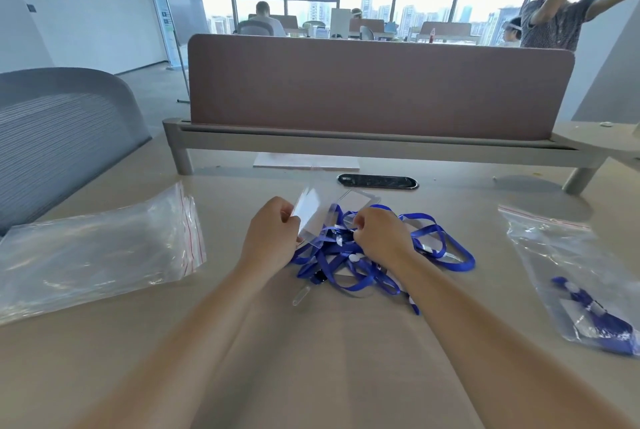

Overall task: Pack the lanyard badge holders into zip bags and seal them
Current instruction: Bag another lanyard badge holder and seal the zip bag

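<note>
Clear badge holder (pixel 309 218) pinched in your left hand (pixel 270 238), right hand (pixel 379 238) grips blue lanyards (pixel 453 257); empty zip bag (pixel 100 248) lies left, mouth rightward.

No readable text anywhere. Standing banner (pixel 162 3) far up-left of left hand (pixel 270 234) fingers: print blocks, too small and blurred. Paper sheet (pixel 306 162) just beyond fingertips: faint marks, illegible. Clear badge holder (pixel 310 217) pinched in left fingers: motion-blurred, insert unreadable. Blue lanyards (pixel 433 241) gripped in right hand (pixel 379 238) fingers: any print unresolved. Red bottle (pixel 432 35) far beyond: label unresolved.
</note>
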The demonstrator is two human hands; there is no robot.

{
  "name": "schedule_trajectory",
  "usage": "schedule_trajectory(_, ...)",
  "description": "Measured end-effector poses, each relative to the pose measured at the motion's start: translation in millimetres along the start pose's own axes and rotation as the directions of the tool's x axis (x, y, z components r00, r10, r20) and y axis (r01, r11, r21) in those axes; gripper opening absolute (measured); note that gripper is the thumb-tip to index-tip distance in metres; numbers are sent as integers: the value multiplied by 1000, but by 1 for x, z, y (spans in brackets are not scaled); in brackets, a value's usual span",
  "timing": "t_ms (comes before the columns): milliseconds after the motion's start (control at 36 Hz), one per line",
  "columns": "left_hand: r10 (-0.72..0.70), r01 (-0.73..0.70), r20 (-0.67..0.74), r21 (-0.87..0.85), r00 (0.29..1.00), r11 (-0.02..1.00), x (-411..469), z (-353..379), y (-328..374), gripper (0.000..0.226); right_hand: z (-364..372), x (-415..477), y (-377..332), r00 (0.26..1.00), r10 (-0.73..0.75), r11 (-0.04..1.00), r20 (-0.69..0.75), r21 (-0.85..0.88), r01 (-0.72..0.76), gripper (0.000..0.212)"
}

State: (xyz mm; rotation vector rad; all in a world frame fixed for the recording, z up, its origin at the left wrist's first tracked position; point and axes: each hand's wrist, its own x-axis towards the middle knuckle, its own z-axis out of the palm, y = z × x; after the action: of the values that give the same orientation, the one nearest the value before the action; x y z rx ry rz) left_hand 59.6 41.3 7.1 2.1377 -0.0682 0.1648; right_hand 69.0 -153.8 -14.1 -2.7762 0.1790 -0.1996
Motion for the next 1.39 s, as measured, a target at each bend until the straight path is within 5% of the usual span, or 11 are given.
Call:
schedule_trajectory(361, -38, 40, 21, -137, 999, 990, -8, -7, 1, 13, -6, -5, -1, 1000, 1, 996, 13, -85, 0, 24)
schedule_trajectory(472, -26, 24, -6, -156, 1000, 987, -10, -7, 2, 16, -17, -11, 1, 995, -47, 998, -92, 26, 49, 23)
schedule_trajectory(778, 127, -152, -174, -137, 976, 979, -15, -24, 35, 17, -114, -64, 8, 983, -169, 945, -74, 271, 183, 25)
schedule_trajectory(1111, 323, -317, 49, -94, 945, 944, -36, -40, 93, 26, -207, -111, -14, 911, -371, 852, -179, 325, 411, 21)
schedule_trajectory(1278, 244, -203, 203, -200, 948, 958, -39, -43, 99, 15, -208, -100, -22, 913, -349, 868, -212, 294, 400, 10)
schedule_trajectory(1389, 212, -151, 239, -249, 947, 957, -44, -41, 94, 34, -197, -91, -23, 927, -326, 882, -187, 293, 369, 10)
